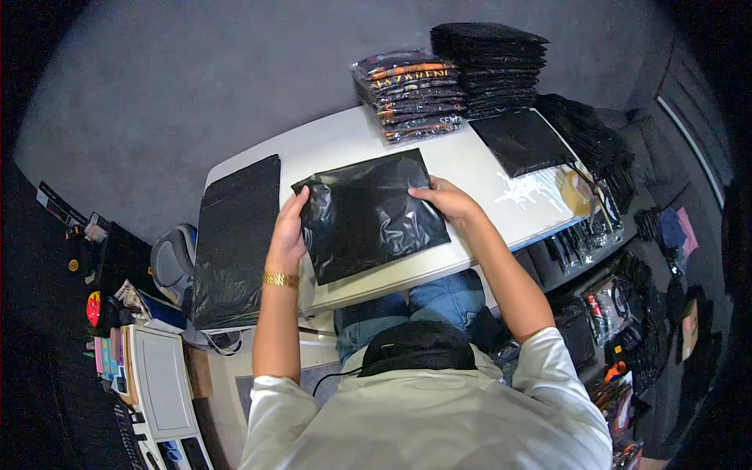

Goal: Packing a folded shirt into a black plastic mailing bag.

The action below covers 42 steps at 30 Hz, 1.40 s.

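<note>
A black plastic mailing bag [370, 211] is held flat over the near part of the white table [335, 132]. My left hand [289, 226] grips its left edge, thumb on top. At the right edge, my right hand [449, 200] holds it with the thumb pressed on the upper face. The bag is glossy and creased near both hands. What it contains is hidden. To the left lies a pile of flat black plastic bags [238, 241]. Another black package [520, 141] rests at the table's right, beside some white paper strips [529, 188].
Folded garments in clear bags [411, 97] are stacked at the back, beside a tall stack of black packages [487, 67]. A tape roll [577, 192] sits at the right edge. Grey chair [173, 255] and white cabinet [161, 376] stand at left; more bagged items [611, 305] lie at right.
</note>
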Each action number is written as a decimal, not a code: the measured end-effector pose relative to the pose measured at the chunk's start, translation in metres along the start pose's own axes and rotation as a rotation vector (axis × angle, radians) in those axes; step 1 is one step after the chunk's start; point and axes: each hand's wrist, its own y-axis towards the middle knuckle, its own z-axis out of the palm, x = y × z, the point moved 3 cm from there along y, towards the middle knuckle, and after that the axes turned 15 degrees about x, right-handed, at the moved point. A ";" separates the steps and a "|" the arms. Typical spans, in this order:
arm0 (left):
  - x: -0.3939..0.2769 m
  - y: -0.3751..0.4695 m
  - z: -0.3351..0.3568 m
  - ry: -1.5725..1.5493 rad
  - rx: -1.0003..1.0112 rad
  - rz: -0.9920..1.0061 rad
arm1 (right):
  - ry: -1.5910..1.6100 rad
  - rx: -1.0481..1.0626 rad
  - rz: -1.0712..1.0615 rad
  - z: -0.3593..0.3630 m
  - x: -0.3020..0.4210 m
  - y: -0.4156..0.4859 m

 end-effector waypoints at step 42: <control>0.216 0.350 0.220 0.297 0.112 -0.491 | -0.739 -0.288 0.569 -0.481 0.101 -0.064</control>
